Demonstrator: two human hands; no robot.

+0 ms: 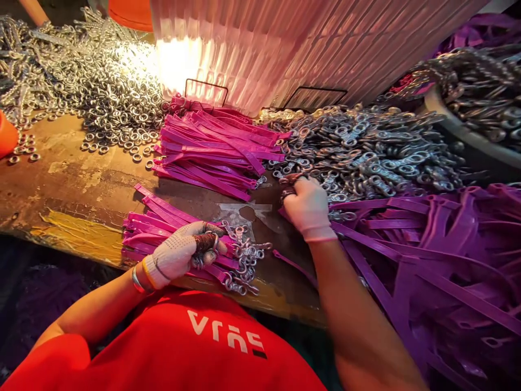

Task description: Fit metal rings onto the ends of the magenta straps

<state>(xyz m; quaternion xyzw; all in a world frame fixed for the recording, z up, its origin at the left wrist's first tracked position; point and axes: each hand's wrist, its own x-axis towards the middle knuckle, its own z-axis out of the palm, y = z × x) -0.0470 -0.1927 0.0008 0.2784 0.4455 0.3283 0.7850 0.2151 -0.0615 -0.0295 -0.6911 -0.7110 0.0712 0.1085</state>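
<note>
My left hand, in a white glove with dark worn fingertips, is curled around a few small metal rings. It rests over a bundle of pink straps whose right ends carry shiny metal swivel fittings. My right hand, gloved too, has its fingers bent together at the near edge of a heap of metal fittings. What those fingers grip is hidden. Beside the right wrist lie loose purple straps, and one thin purple strap crosses the table's front edge.
A second pile of pink straps lies behind my left hand. Metal rings are heaped at the back left near an orange container. A ribbed translucent panel stands behind the worn wooden table. A tub of fittings is at right.
</note>
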